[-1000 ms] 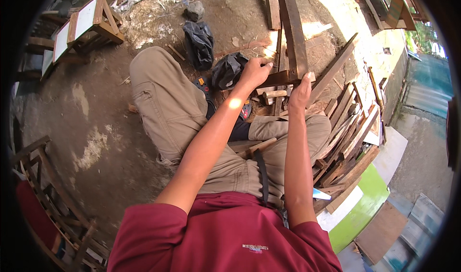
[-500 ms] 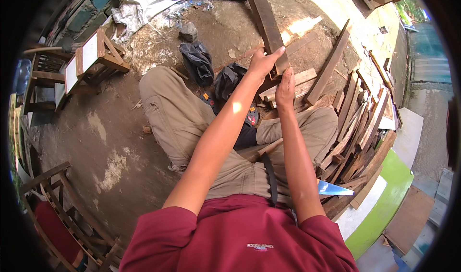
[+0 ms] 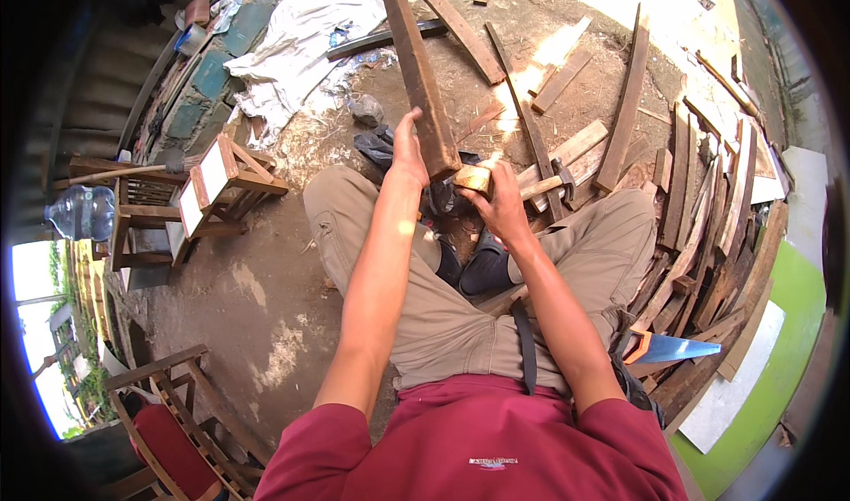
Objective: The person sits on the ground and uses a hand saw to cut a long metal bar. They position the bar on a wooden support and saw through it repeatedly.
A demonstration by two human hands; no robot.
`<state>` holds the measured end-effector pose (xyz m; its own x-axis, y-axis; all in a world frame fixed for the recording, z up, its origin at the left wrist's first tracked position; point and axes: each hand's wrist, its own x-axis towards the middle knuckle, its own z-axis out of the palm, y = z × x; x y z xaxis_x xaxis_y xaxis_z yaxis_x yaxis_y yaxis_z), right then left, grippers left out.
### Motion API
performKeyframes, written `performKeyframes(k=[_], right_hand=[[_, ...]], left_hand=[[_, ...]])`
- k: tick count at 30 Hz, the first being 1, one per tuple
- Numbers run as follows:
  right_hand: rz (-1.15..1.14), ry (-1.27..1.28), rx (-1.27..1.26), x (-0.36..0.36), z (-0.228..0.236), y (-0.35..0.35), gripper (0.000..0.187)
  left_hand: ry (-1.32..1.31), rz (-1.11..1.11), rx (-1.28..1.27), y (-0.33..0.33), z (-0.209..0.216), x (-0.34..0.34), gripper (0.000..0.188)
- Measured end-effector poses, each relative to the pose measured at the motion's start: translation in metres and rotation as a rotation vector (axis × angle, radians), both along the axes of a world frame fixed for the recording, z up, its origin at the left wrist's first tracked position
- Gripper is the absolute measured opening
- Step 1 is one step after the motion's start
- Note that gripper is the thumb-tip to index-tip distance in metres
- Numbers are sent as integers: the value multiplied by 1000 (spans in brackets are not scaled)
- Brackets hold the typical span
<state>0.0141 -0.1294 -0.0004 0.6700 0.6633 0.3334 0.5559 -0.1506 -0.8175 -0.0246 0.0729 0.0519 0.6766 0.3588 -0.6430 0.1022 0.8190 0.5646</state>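
A long dark wooden beam (image 3: 416,76) slants up and away, its near end just above my feet. My left hand (image 3: 407,154) is closed along the beam's left side near that end. My right hand (image 3: 503,204) grips a small yellowish-brown block (image 3: 474,178), which looks like wood, close beside the beam's near end; whether the two touch I cannot tell. To the right of that hand lies a hammer (image 3: 560,175) with a wooden handle, among loose boards.
Wood strips (image 3: 682,227) are piled at my right, with a handsaw (image 3: 677,349) beside my knee. Further out is a green panel (image 3: 770,359). A small wooden frame (image 3: 212,187) and a clear water jug (image 3: 81,211) stand left. White sheeting (image 3: 301,36) lies at the far side.
My right hand has come off the beam and now holds the small block. The beam has swung left with my left hand. The view has shifted, showing the hammer and the saw's handle.
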Motion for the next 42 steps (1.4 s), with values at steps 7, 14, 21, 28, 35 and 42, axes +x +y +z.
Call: performKeyframes(k=[7,14,21,28,35,42], right_hand=[[-18,135,91,16,0,-10,52],[-141,133,123,32,0,-7,50],[-136,159,111,34,-3,-10,50],[-144,176,91,36,-5,-7,49],[-140,193,63,38,-12,-5,51],[-146,224,50,40,-13,-2,51]], left_hand=[[-1097,-10,-602,16,-7,-22,69],[-1057,118,-541,28,-65,-33,66],[-921,154,-306,-8,-74,-18,67],[-921,169,-318,-13,-77,-17,66],[-980,135,-351,-15,-80,-15,76],[-1037,119,-371,-17,-78,-11,85]])
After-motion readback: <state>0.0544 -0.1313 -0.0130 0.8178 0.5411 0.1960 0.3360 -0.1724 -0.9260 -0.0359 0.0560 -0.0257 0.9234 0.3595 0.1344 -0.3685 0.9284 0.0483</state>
